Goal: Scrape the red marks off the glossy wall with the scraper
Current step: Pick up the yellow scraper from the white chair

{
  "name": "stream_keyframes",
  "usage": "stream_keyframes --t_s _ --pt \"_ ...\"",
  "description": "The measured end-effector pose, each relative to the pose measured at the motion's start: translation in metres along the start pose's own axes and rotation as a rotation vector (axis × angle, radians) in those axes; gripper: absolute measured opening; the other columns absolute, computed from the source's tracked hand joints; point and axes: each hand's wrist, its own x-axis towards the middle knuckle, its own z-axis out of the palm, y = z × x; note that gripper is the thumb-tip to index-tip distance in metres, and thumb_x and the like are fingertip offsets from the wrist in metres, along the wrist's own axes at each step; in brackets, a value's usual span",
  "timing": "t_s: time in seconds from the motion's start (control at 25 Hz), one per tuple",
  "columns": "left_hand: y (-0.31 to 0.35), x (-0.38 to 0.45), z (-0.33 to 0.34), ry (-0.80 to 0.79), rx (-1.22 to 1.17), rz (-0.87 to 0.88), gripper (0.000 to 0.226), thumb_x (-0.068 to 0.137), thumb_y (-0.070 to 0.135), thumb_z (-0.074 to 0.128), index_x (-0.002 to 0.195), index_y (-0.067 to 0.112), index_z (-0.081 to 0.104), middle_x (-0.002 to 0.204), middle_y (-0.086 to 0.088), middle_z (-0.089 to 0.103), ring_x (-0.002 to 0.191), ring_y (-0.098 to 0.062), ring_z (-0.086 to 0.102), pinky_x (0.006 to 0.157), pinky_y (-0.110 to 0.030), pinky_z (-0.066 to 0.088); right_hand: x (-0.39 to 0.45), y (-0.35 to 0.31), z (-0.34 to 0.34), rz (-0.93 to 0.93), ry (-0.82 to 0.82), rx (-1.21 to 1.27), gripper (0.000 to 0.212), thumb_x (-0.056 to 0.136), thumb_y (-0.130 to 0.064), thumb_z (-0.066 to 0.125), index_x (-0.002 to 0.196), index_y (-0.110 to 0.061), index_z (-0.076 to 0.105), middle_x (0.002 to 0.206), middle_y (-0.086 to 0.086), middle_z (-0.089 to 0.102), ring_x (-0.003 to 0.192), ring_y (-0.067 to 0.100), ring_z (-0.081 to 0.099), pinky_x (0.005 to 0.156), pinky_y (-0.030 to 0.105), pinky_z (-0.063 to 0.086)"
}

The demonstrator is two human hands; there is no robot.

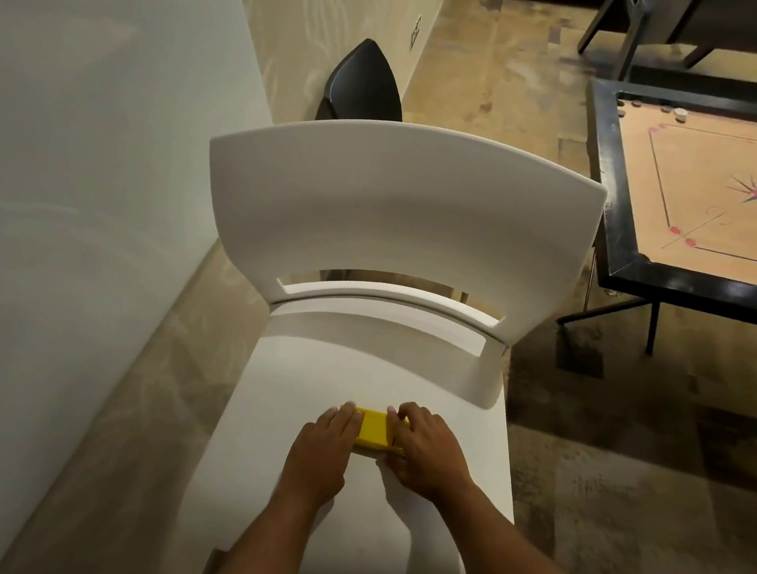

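A games or recreation room, seen from above. A carrom board (pixel 730 206) with a black frame stands on thin legs at two o'clock, a few playing discs (pixel 680 115) lying near its far edge. Beyond it, at one o'clock, the dark legs of another table (pixel 675 32) show. A white plastic chair (pixel 399 222) sits at twelve o'clock beside a pale glossy wall (pixel 73 154), with a black chair (pixel 363 84) behind it. Patterned brown carpet (pixel 631 461) covers the floor.
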Motion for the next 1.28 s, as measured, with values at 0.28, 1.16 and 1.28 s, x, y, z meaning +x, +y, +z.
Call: stream_keyframes --t_s 0.28,1.16,1.28 --pt "-0.009 -0.009 -0.013 0.197 -0.016 0.095 0.076 0.031 0.014 0.106 0.102 0.012 0.078 0.096 -0.004 0.074 0.079 -0.022 0.073 0.06 -0.028 0.059 0.008 -0.011 0.004 -0.089 0.05 0.113 0.059 0.066 -0.05 0.092 0.11 -0.016 0.069 0.102 0.002 0.064 0.077 0.019 0.062 0.058 0.029 0.053" --pt "-0.115 -0.203 -0.199 0.769 0.521 -0.104 0.057 0.085 0.011 0.066 0.139 0.004 0.051 0.13 -0.014 0.067 0.121 -0.031 0.059 0.087 -0.038 0.059 0.158 -0.204 -0.149 -0.636 0.55 0.136 0.064 0.089 -0.058 0.074 0.132 -0.012 0.059 0.114 0.008 0.061 0.092 0.028 0.062 0.075 0.039 0.053" --pt "-0.13 -0.235 -0.24 0.87 0.661 -0.145 0.046 0.097 0.013 0.053 0.141 0.002 0.05 0.13 -0.016 0.068 0.119 -0.032 0.062 0.087 -0.039 0.059 0.186 -0.237 -0.188 -0.723 0.644 0.148 0.068 0.086 -0.053 0.081 0.133 -0.008 0.064 0.118 0.009 0.062 0.096 0.029 0.063 0.078 0.041 0.053"
